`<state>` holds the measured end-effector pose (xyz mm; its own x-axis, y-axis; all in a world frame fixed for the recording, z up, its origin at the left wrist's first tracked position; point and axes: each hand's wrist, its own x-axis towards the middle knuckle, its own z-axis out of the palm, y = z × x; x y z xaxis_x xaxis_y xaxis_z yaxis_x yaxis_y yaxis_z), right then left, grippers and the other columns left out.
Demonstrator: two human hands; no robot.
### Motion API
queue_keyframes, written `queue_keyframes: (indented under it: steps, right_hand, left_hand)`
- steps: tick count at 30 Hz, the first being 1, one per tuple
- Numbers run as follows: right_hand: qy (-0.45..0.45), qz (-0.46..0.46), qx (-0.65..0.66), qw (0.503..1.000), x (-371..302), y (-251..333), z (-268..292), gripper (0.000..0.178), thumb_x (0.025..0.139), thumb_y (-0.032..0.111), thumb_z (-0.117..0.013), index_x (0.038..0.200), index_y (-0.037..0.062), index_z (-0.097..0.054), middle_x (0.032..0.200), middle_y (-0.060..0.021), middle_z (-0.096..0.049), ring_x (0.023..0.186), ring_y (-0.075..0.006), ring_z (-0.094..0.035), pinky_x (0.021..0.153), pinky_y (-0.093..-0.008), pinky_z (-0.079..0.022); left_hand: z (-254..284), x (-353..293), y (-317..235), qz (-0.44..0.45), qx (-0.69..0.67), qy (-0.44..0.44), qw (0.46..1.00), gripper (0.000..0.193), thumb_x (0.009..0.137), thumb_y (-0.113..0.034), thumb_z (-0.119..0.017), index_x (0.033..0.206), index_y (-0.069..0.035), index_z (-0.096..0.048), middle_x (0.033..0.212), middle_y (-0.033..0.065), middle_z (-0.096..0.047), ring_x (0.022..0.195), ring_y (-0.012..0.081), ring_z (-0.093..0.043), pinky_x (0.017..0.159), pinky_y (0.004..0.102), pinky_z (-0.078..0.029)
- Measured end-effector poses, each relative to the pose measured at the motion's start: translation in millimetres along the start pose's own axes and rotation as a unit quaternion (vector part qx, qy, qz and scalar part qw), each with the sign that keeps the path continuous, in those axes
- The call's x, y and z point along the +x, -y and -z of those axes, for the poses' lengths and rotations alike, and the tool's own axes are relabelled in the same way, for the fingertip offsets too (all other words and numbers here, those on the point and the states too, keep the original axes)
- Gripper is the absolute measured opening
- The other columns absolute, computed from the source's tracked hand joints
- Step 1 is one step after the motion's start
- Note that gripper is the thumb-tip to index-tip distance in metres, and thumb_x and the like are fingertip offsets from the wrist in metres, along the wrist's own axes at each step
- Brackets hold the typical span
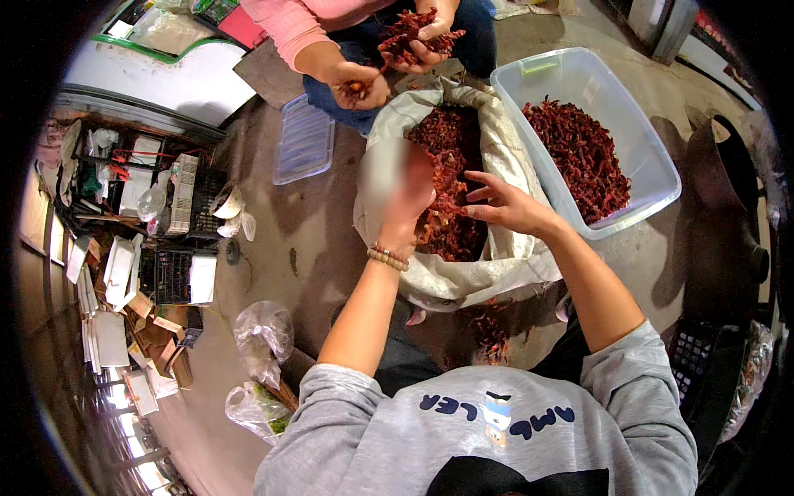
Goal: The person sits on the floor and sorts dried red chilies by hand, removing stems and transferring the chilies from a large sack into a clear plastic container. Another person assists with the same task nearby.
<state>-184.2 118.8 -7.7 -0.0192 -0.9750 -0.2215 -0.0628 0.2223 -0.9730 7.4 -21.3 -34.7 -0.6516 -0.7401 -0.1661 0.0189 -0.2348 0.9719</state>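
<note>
A white woven sack [517,153] stands with its rim rolled down, filled with dried red chili peppers [451,132]. Over the peppers, at the sack's left side, is my left hand [409,205], with beaded bracelets [387,256] at its wrist. A blurred patch covers its fingers, so their hold is hidden. My right hand [509,207] reaches in from the right rim, fingers spread and apart above the peppers, with nothing gripped. Across the sack, another person in a pink sleeve [285,33] holds a bunch of dried peppers [413,37] in one hand; the other hand is curled.
Right of the sack, a clear plastic bin [653,178] holds more dried peppers. Its likely lid [304,139] lies on the floor at left. Loose peppers [492,335] are scattered before the sack. Plastic bags [265,331] and stacked crates [184,194] stand farther left.
</note>
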Motion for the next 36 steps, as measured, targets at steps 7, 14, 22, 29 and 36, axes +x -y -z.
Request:
queue_keyframes:
  steps: [7,14,22,29,36]
  right_hand:
    - [0.019,-0.002,0.278,0.96,9,22,-8,0.057,0.093,0.033,-0.053,0.142,0.0111,-0.033,0.127,-0.0087,-0.051,0.102,-0.0123,-0.056,0.087,-0.0322,-0.049]
    - [-0.083,0.023,0.215,0.973,18,29,-11,0.04,0.089,0.029,-0.062,0.121,0.0056,-0.057,0.102,-0.0002,-0.06,0.088,-0.0071,-0.053,0.082,-0.0229,-0.044]
    - [-0.142,0.063,0.232,0.96,32,15,-20,0.019,0.085,0.014,-0.067,0.1,0.0046,-0.06,0.09,0.0026,-0.061,0.079,-0.0045,-0.054,0.07,-0.0197,-0.045]
    - [-0.161,0.085,0.218,0.959,42,8,-31,0.014,0.086,0.013,-0.064,0.095,0.0052,-0.057,0.083,0.0036,-0.057,0.071,-0.0042,-0.052,0.062,-0.02,-0.044]
    - [-0.14,0.066,0.217,0.964,33,27,-28,0.016,0.088,0.018,-0.063,0.097,0.005,-0.058,0.089,0.0021,-0.058,0.079,-0.0049,-0.052,0.07,-0.0209,-0.044]
  left_hand:
    - [-16,-21,-36,0.024,-0.189,0.072,0.979,0.028,0.089,-0.009,-0.058,0.114,-0.01,-0.047,0.114,0.0116,-0.058,0.096,0.0211,-0.062,0.079,0.0357,-0.056]
    - [-11,-19,-40,0.062,-0.228,0.123,0.964,0.027,0.087,-0.01,-0.059,0.113,-0.01,-0.05,0.112,0.0101,-0.059,0.089,0.0199,-0.064,0.074,0.0341,-0.057]
    - [-17,-15,-26,0.067,-0.212,0.104,0.969,0.029,0.086,-0.011,-0.061,0.113,-0.009,-0.05,0.108,0.008,-0.059,0.083,0.019,-0.066,0.069,0.0314,-0.058]
    - [-25,-12,-25,0.053,-0.251,0.093,0.962,0.039,0.086,-0.011,-0.056,0.124,-0.007,-0.048,0.111,0.0073,-0.058,0.093,0.0157,-0.062,0.074,0.029,-0.055]
    - [-25,-11,-25,0.08,-0.221,0.097,0.967,0.04,0.085,-0.014,-0.054,0.124,-0.007,-0.047,0.111,0.0063,-0.059,0.09,0.0156,-0.063,0.071,0.0291,-0.056]
